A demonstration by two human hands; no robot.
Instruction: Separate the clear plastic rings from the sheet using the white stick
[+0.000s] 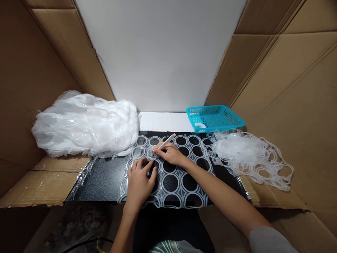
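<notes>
A clear plastic sheet with rows of round cut-outs lies on a black mat. My left hand rests flat on the sheet's left part, fingers spread, pressing it down. My right hand is closed around a thin white pen-like tool, whose tip touches the sheet near a circle at the upper left. Several circles in the sheet's far left rows still hold clear discs; the others show the black mat through them.
A large heap of clear plastic pieces lies at the left. Used sheets with empty rings are piled at the right. A turquoise basket stands behind them, holding a white disc. Cardboard walls close in both sides.
</notes>
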